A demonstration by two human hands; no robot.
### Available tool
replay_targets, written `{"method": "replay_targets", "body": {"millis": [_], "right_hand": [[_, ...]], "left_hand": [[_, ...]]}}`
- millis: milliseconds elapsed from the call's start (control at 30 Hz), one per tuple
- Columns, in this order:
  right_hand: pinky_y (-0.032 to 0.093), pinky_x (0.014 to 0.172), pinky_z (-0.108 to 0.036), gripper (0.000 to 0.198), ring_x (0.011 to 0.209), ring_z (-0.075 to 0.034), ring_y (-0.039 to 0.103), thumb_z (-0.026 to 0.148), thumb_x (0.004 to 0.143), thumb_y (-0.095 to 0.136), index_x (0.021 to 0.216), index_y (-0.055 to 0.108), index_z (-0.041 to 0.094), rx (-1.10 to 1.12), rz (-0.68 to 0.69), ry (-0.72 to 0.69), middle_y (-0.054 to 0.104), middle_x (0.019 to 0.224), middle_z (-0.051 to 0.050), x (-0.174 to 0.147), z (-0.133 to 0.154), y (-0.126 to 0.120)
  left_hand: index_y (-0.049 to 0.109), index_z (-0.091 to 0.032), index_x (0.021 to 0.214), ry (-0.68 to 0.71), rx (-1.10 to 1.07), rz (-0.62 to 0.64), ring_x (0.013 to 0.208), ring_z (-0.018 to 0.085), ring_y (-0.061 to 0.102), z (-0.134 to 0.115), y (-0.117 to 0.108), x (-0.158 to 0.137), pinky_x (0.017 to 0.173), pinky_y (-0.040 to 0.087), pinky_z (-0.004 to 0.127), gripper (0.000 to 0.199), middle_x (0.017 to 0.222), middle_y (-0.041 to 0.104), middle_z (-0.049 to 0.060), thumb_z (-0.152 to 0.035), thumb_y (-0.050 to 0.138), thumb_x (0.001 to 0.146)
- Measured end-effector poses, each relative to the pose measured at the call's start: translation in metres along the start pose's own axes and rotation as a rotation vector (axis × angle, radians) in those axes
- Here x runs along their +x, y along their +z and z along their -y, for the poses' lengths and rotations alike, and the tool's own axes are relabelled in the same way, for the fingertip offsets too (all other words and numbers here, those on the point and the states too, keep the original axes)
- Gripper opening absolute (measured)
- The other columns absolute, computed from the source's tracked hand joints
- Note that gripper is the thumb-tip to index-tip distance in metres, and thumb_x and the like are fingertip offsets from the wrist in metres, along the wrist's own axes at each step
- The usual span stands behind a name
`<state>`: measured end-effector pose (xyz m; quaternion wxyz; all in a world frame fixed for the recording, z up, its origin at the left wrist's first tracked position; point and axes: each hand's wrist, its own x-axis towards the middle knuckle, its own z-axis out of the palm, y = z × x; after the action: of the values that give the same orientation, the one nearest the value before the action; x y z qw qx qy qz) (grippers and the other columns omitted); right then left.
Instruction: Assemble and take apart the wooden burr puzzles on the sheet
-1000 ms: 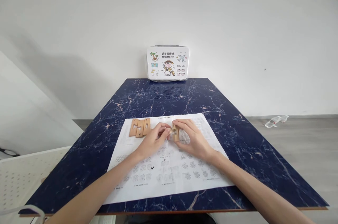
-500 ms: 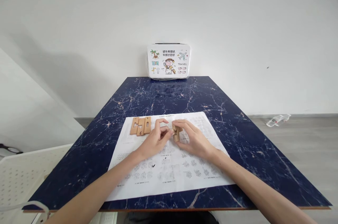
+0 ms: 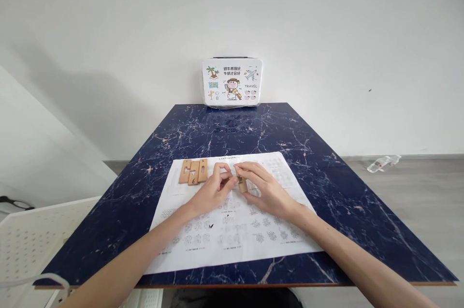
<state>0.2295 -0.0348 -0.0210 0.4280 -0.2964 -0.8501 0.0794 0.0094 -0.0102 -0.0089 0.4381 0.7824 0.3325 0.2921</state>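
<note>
A small notched wooden puzzle block [image 3: 242,185] stands between my hands, over a printed sheet [image 3: 203,259]. My right hand [image 3: 271,193] grips it, with the fingers curved over its top and the thumb low at its near side. From the left, my left hand [image 3: 213,191] pinches at the block's upper left side. Its thumb and fingertips cover part of the notches, so I cannot make out exactly what they press on. Left of my left hand, flat wooden puzzle pieces [image 3: 193,172] lie side by side on the sheet, with cutouts and black handwritten marks.
The dark blue marble-patterned table [image 3: 297,129] carries a white cartoon-printed case [image 3: 232,83] at its far edge, by the wall. A white perforated surface [image 3: 32,245] with a pale cable [image 3: 36,279] lies to the left. Clear plastic bottles [image 3: 383,163] lie on the floor at right.
My fingers have shifted slightly around the block, and my right fingers now cover more of its top. The flat pieces have stayed in place on the sheet.
</note>
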Motion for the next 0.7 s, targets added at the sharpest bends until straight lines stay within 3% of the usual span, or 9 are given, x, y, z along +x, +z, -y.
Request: {"method": "replay_targets", "body": {"millis": [167, 400, 533, 700], "right_hand": [[0.053, 0.114, -0.057, 0.06, 0.137, -0.03, 0.057, 0.015, 0.1, 0.065, 0.155, 0.044, 0.029, 0.03, 0.027, 0.027, 0.061, 0.144, -0.013, -0.0006, 0.0007, -0.0018], [0.049, 0.117, -0.061, 0.067, 0.142, -0.032, 0.051, 0.017, 0.101, 0.064, 0.16, 0.037, 0.031, 0.068, 0.073, 0.027, 0.054, 0.152, -0.013, -0.0003, 0.0038, -0.0021], [0.05, 0.114, -0.062, 0.074, 0.14, -0.033, 0.053, 0.018, 0.101, 0.064, 0.163, 0.028, 0.034, 0.068, 0.09, 0.077, 0.056, 0.15, -0.013, 0.0008, 0.007, -0.0033], [0.054, 0.11, -0.06, 0.072, 0.137, -0.032, 0.055, 0.017, 0.1, 0.064, 0.161, 0.03, 0.035, 0.073, 0.09, 0.149, 0.057, 0.148, -0.013, -0.0004, 0.0078, -0.0032]], "left_hand": [[0.033, -0.025, 0.111, -0.002, 0.02, 0.024, 0.066, 0.013, 0.044, 0.0004, -0.0014, -0.0003, 0.064, 0.037, 0.028, 0.023, 0.08, 0.051, -0.005, -0.046, 0.042, 0.111], [0.037, -0.025, 0.116, 0.001, -0.087, 0.052, 0.082, 0.018, 0.059, 0.0021, -0.0032, 0.0008, 0.074, 0.046, 0.031, 0.029, 0.09, 0.064, 0.001, -0.051, 0.048, 0.108], [0.037, -0.025, 0.115, -0.02, -0.096, 0.047, 0.084, 0.019, 0.06, 0.0028, -0.0038, 0.0, 0.075, 0.047, 0.032, 0.031, 0.09, 0.065, 0.001, -0.052, 0.051, 0.107], [0.036, -0.026, 0.116, -0.041, -0.121, 0.052, 0.082, 0.018, 0.06, 0.0013, -0.0047, -0.0002, 0.074, 0.047, 0.031, 0.031, 0.092, 0.066, 0.002, -0.051, 0.05, 0.107]]}}
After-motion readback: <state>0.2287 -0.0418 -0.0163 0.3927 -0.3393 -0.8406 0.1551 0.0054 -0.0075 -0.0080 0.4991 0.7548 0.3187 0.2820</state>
